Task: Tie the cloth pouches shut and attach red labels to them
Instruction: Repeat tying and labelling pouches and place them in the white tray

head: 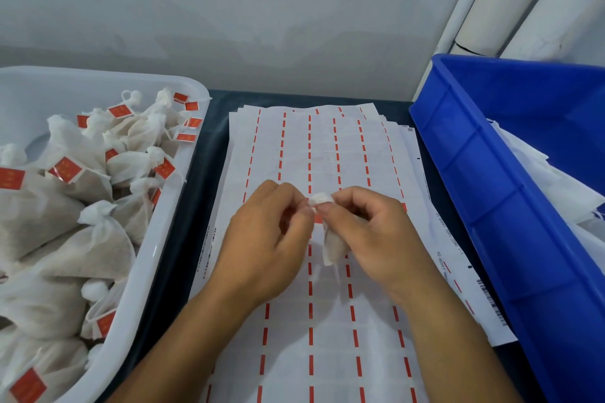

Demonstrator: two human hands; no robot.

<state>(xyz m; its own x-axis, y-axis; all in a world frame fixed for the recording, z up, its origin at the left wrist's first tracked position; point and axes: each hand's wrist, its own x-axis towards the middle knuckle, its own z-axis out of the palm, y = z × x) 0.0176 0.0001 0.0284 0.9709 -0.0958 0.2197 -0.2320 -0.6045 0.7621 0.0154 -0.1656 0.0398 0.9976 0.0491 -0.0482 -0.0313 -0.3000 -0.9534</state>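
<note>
Two bare forearms reach in from the bottom edge over a stack of label backing sheets (327,321) — white paper ruled with dashed red strips where labels have been peeled away. Above the sheets, the left hand (265,239) and the right hand (370,235) meet fingertip to fingertip around one small cloth pouch (332,244). The right hand pinches the gathered neck between thumb and forefinger, and the pouch's filled body hangs below its fingers, clear of the paper. The left hand, fingers curled, pinches at the same neck; it appears to be working the drawstring or a label there, though a sliver of red (318,218) between the fingertips is too small to identify. Holding the pouch up likely lets its weight keep the neck taut for the knot.

To the left, a white plastic tub (154,258) is heaped with finished pouches (75,249), each tied at the neck and carrying a red label (67,169) — placed within easy reach for dropping off completed work. To the right, a blue plastic crate (484,193) holds loose white cloth (556,186), probably the untied supply. Beyond the dark tabletop (311,96) stands a pale wall (262,10), with white pipes (510,0) in the far right corner.
</note>
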